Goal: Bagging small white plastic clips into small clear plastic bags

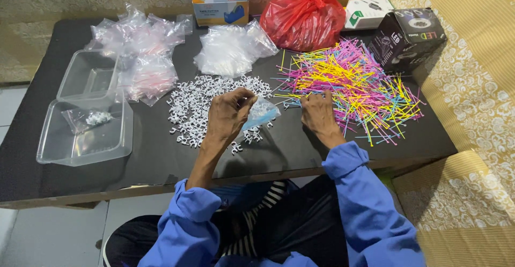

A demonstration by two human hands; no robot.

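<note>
Clear plastic is pinched in the left hand [228,114]: a small bag [261,113] held over white clips [199,101] heaped on the dark counter [150,159]. Just right of that grip, the right hand [317,113] is pressed, fingers closed, on the edge of a coloured cable-tie pile [357,82]; whether one is held cannot be told.

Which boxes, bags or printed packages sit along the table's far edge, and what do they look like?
Orange-and-blue box: far edge, centre-left, rectangular.
Red plastic bag: far centre, knotted, bulging.
White box: right of the red bag, flat, green mark.
Black box: far right corner, cube-like.
</note>
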